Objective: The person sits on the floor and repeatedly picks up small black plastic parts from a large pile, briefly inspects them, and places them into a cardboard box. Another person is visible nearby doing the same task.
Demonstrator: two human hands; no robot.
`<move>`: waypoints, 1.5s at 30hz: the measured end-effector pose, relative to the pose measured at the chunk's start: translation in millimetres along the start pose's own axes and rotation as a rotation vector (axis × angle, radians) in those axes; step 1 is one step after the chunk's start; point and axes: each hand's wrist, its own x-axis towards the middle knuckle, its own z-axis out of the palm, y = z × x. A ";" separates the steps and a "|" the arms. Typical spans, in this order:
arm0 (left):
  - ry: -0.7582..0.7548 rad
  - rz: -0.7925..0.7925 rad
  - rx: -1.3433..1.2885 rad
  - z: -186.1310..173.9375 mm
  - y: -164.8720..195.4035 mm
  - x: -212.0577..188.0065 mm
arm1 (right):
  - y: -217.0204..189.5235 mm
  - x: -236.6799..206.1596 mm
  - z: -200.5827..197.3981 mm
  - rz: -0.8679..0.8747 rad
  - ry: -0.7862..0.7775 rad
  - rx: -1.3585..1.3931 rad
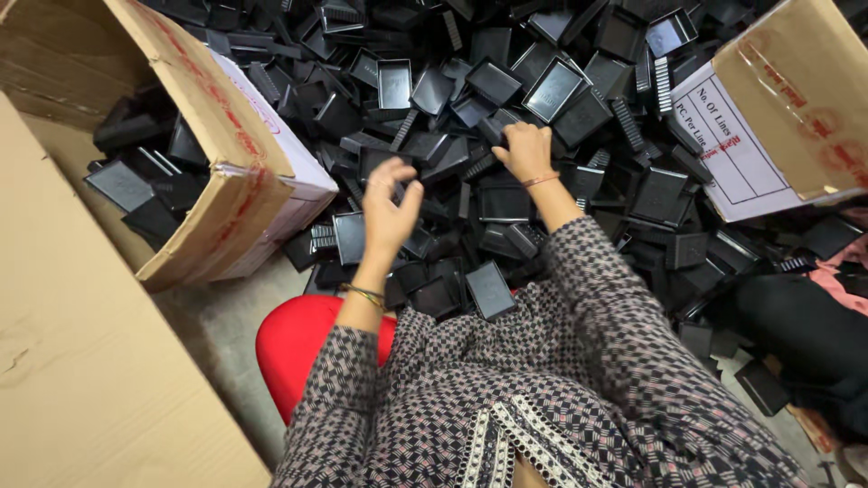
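the left hand (389, 212) pinches a small black part (409, 187) above the heap of black trays (551, 90), while the right hand (524, 152) presses, fingers curled, into the heap between two boxes (226, 136).

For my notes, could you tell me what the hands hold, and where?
Left hand: a small black plastic piece, by its edge. Right hand rests on the pile; grip unclear.

Left hand (391, 210) raised, fingers loosely curled, right hand (524, 152) reaching forward, palm down, fingers bent
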 end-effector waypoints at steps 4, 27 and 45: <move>-0.161 -0.350 -0.158 8.4 -13.4 -4.7 | 11.7 11.2 -10.2 0.000 0.068 -0.024; 0.149 -0.944 -1.099 -8.6 -64.9 -53.6 | -40.9 18.1 10.9 0.042 -0.138 0.310; -0.038 -0.667 -0.724 97.9 18.9 -82.1 | -95.5 -148.7 -74.2 0.439 0.005 1.335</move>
